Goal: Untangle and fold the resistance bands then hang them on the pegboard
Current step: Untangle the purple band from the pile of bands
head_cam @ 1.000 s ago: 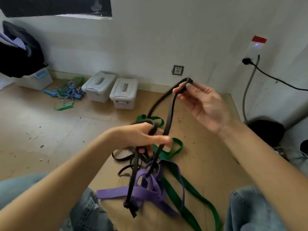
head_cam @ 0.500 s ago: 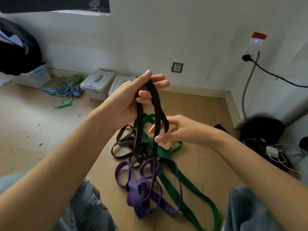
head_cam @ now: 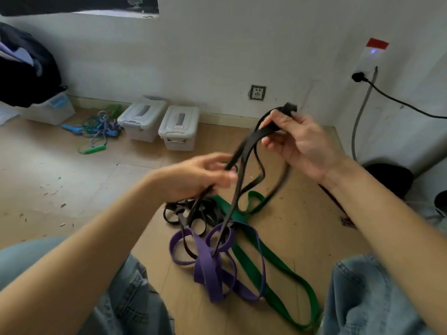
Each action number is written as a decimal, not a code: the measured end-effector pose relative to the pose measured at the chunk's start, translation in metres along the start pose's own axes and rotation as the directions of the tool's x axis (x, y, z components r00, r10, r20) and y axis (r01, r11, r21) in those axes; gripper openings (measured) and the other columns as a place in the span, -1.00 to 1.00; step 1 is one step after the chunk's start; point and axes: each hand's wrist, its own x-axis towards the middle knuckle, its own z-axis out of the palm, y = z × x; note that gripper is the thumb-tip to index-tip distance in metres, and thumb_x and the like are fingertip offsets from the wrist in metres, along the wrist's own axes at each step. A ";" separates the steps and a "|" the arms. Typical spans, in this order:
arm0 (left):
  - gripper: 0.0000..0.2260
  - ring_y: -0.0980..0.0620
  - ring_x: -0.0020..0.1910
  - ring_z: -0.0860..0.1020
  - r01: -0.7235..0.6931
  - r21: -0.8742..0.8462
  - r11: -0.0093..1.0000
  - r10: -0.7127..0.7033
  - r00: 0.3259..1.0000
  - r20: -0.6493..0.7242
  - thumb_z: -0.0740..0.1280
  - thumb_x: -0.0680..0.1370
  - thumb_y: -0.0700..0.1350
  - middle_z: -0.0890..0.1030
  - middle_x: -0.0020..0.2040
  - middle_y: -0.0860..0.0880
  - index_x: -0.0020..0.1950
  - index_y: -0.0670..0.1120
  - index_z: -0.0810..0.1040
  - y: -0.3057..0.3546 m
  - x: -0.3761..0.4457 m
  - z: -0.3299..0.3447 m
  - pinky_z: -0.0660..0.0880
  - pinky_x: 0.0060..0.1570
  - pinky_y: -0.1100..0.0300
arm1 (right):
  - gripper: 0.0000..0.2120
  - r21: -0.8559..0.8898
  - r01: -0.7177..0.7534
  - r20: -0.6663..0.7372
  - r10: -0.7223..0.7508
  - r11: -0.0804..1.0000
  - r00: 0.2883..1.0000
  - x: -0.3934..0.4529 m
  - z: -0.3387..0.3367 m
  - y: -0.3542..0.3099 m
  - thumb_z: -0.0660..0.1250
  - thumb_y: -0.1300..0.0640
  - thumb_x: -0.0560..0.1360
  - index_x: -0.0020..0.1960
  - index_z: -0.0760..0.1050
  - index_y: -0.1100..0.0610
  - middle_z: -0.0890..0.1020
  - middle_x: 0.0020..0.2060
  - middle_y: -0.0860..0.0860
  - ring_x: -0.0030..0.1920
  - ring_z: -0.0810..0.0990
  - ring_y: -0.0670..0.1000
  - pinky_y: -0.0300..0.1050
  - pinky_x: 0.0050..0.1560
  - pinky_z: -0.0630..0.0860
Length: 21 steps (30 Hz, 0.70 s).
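Pale wooden floor [head_cam: 302,228] runs back to a white wall, and on it, between the person's denim-clad knees, lies the tangle. The right hand [head_cam: 300,141] is the higher and farther one; its grip is narrow, thumb and fingers pinching the folded top end of the thin black rubber resistance band [head_cam: 242,153]. From that pinch the band's long axis slopes down and leftward, toward the person. The left hand [head_cam: 200,175] sits lower on the same band, fingers curled round one strand, and is the hand nearer the knot. Below the left hand the black strands drop almost straight into the pile, where one of them appears to pass through a loop of the wide purple flat resistance band [head_cam: 210,269]. Another black loop hangs slack beneath the right hand. The long green flat resistance band [head_cam: 285,269] lies under both, trailing away to the right knee. The black band looks narrow, limp and doubled on itself, partly blurred. Freeing it likely means drawing it up and away along its own slope, out of the purple loop. No pegboard is in sight.
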 end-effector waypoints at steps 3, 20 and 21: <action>-0.76 0.04 -0.01 0.62 0.222 0.350 0.910 -0.257 0.965 0.055 0.35 0.49 0.02 0.63 0.05 0.01 0.13 0.01 0.53 -0.027 0.011 0.029 0.48 -0.33 0.37 | -0.82 -0.258 -0.048 -0.074 0.030 0.965 0.997 -0.001 0.000 0.019 0.17 0.25 0.58 -0.16 0.46 0.23 0.58 -0.29 0.11 -0.41 0.58 -0.07 -0.29 -0.36 0.53; -0.43 0.02 0.09 0.59 -0.094 -0.009 0.996 0.087 0.956 -0.281 0.45 0.29 0.21 0.64 0.05 -0.08 0.12 -0.17 0.56 0.029 -0.006 -0.001 0.49 0.17 0.15 | -0.71 -0.409 -0.111 0.037 0.138 0.906 0.990 -0.005 0.022 0.044 0.20 0.08 0.57 -0.22 0.53 0.22 0.63 -0.35 0.05 -0.47 0.47 -0.11 -0.30 -0.46 0.36; -0.33 0.01 0.15 0.56 0.029 0.152 0.988 0.005 0.977 -0.215 0.43 0.27 0.28 0.61 0.13 -0.08 0.20 -0.14 0.51 0.019 -0.007 -0.001 0.45 0.24 0.08 | -0.70 -0.375 -0.065 0.047 0.088 0.925 0.995 -0.003 0.021 0.036 0.20 0.07 0.57 -0.24 0.52 0.20 0.62 -0.37 0.04 -0.47 0.47 -0.12 -0.33 -0.47 0.36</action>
